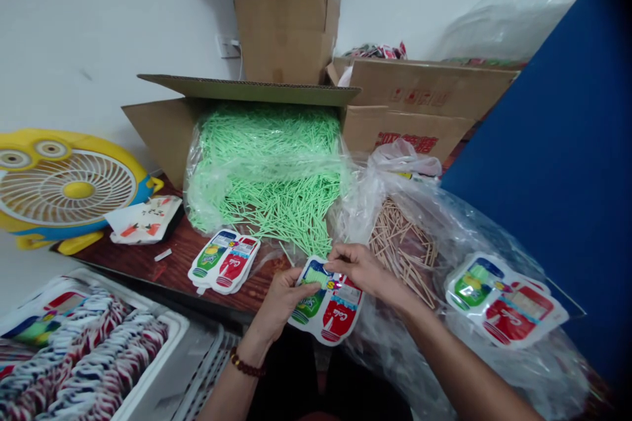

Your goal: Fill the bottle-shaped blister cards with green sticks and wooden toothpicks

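My left hand [280, 306] grips the left side of a bottle-shaped candy packet [340, 316], thumb across its front. The packet is printed with a green Sprite bottle and a red Cola bottle. Closed fingers of my right hand [358, 266] pinch at its top edge; whether they hold anything besides the packet is hidden. Just beyond lies a heap of thin green sticks [281, 204], spilling from a plastic bag in an open carton. Brown sticks [399, 243] lie in clear plastic to the right. Similar packets rest in a left stack [224, 263] and a right stack [506, 302].
A yellow fan [79, 187] stands at the left, near a paper packet [145, 220]. A white crate [172, 329] of packed pouches sits at the lower left. Cartons [286, 23] rise against the wall, and a blue panel [553, 164] borders the right side.
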The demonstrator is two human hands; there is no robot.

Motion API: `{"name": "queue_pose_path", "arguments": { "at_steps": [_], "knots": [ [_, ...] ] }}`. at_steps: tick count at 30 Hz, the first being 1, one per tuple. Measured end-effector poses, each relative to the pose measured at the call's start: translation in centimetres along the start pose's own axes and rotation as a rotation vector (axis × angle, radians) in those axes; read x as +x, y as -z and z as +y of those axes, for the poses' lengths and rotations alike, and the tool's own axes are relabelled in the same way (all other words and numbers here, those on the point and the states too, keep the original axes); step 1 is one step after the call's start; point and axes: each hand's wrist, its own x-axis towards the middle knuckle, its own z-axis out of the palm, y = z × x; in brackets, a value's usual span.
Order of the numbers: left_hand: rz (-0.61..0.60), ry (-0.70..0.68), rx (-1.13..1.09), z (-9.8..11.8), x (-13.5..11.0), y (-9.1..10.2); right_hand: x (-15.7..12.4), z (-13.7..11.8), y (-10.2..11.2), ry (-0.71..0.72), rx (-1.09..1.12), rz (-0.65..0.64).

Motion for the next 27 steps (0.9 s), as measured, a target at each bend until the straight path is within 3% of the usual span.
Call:
{"name": "queue_pose_path", "arguments": {
  "at_steps": [4, 7, 10, 16, 21, 27],
  "knots": [
    [0.000, -0.012, -0.001, 0.1, 0.0, 0.1, -0.2, 0.2, 0.0, -0.019, 0.105, 0.014],
    [0.010, -0.015, 0.021, 0.1, 0.1, 0.1, -0.5, 0.2, 0.4, -0.011, 0.056, 0.055],
    [0.033, -0.030, 0.071, 0.0, 0.2, 0.2, -1.0, 0.2, 0.4, -0.007, -0.014, 0.017],
    [0.005, 0.000, 0.095, -0.3, 0.2, 0.3, -1.2, 0.7, 0.1, -0.040, 0.052, -0.018],
    [-0.029, 0.035, 0.040, -0.2, 0.0, 0.3, -0.8, 0.8, 0.4, 0.014, 0.037, 0.015],
    [-0.045, 0.055, 0.048, -0.5, 0.0, -0.1, -0.6, 0.4, -0.7, 0.053, -0.053, -0.067]
  ]
}}
